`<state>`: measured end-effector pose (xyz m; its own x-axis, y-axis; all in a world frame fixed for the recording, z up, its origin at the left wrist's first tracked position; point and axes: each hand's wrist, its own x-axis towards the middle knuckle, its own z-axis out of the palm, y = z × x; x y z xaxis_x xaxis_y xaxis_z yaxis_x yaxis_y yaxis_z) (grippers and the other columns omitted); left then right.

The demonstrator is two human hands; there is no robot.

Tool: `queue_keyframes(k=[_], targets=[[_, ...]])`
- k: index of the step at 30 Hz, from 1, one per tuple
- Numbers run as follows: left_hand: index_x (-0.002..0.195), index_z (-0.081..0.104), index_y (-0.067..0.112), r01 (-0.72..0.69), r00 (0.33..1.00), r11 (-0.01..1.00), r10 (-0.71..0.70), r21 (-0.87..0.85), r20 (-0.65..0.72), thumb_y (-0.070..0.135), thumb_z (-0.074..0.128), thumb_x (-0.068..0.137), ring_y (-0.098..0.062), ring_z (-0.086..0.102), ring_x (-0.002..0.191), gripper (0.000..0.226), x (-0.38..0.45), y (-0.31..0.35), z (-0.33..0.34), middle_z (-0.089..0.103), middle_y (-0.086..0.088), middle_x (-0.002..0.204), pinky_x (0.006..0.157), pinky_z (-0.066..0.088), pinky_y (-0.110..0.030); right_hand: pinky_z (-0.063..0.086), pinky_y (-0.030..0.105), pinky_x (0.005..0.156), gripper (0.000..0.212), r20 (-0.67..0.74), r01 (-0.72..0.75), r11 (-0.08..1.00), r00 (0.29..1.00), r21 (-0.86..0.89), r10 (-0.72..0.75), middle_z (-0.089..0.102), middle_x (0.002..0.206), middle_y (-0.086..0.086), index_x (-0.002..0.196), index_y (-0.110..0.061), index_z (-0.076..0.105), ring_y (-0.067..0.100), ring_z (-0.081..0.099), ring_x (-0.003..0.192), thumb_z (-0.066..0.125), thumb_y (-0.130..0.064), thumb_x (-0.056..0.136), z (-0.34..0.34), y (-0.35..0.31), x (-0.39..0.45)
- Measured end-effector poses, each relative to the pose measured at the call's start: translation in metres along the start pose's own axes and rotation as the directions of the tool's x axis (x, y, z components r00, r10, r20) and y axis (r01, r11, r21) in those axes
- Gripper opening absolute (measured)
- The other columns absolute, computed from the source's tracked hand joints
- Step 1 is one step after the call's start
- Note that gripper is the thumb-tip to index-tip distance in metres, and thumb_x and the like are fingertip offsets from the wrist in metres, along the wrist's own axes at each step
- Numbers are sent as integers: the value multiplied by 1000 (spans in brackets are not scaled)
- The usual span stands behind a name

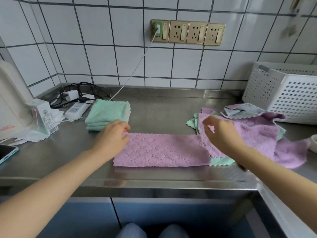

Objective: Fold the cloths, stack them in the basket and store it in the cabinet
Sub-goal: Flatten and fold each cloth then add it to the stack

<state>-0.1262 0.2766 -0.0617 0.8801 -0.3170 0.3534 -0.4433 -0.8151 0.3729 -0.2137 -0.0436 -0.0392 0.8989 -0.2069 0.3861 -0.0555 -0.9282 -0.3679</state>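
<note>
Left hand [114,134]: fingers curled together, tips pinching the far-left corner of the pink cloth [161,149]. Grip point is partly hidden under the knuckles, so how much fabric is caught can't be seen.

Right hand [221,133]: thumb and forefinger close but slightly apart, raised just above the cloth's right end. Whether they actually hold an edge is unclear; motion blur at the fingertips.

Pink cloth lies flat on the steel counter [163,114] as a long strip folded lengthwise, running left-right between the hands. Its right end runs onto the loose pile [257,133] of purple and green cloths, so the boundary there is hard to trace. A grey-blue cloth [240,110] sits crumpled on top of the pile at the back. The right arm covers the pile's near part.

Folded stack [108,114] of green cloths sits just behind the left hand, squared up; layer count not clear.

White perforated basket [283,93] is at the right rear, against the tiled wall, cut off by the frame edge; inside not visible.

Left rear: power strip [77,109], charger and tangled cables, small carton [41,115], a white appliance cut off at the edge. Phone corner [6,153] at far left. White rim of something at the far right edge, unidentifiable. Cabinet doors [96,219] below the counter, dark and blurred.
</note>
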Motion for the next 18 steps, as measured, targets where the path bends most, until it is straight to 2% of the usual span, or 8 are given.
queue_keyframes(k=[2,3,5,6,8,11,15,18], targets=[[120,61,19,-149,971,975,176,-167,160,27,59,90,-15,54,115,31,-26,29,2,59,4,122,99,37,-25,47,27,89,24,115,208,977,971,39,-212,69,113,4,112,-14,66,22,65,98,54,-13,92,-3,-19,-25],[129,55,23,-201,929,960,250,-193,273,38,53,92,-10,44,127,41,-39,42,6,52,8,135,107,28,-21,41,22,94,26,188,314,947,928,69,-322,67,117,3,115,-15,65,20,62,105,54,-14,93,-1,-26,-39],[144,35,31,-304,836,945,324,-118,442,65,34,86,-5,17,143,67,-60,57,17,28,15,152,116,10,-22,33,17,99,29,291,496,864,817,88,-499,64,121,4,119,-13,64,20,56,113,50,-14,93,11,-31,-61],[147,26,34,-335,811,940,324,-67,487,75,23,81,-4,5,145,78,-66,58,22,16,18,155,118,5,-27,33,18,101,31,325,550,830,771,90,-547,63,123,4,120,-13,63,20,54,115,47,-17,94,17,-29,-69],[148,13,40,-334,796,943,283,-2,535,78,8,72,-1,-12,143,86,-76,51,25,-3,23,154,119,-3,-33,34,21,106,40,391,570,818,738,77,-550,58,131,2,126,-17,60,19,51,121,36,-26,96,21,-19,-80],[147,3,46,-340,807,940,279,23,520,76,2,73,2,-21,140,80,-89,31,20,-13,26,152,118,-9,-31,30,16,106,42,406,531,846,765,42,-500,52,138,-2,132,-21,55,16,51,123,34,-24,95,14,3,-91],[145,3,47,-279,844,960,224,42,487,85,-7,68,8,-19,139,87,-101,-1,9,-10,26,153,118,-7,-28,22,4,103,39,390,462,886,808,45,-441,52,136,-8,130,-23,57,10,51,122,49,-13,94,3,23,-94],[147,14,41,-179,896,983,148,37,419,90,-10,61,6,-8,141,102,-106,-10,5,0,25,153,116,-4,-26,35,10,97,35,347,490,871,812,33,-470,58,124,-6,125,-22,59,10,55,110,55,-13,92,3,25,-93]])
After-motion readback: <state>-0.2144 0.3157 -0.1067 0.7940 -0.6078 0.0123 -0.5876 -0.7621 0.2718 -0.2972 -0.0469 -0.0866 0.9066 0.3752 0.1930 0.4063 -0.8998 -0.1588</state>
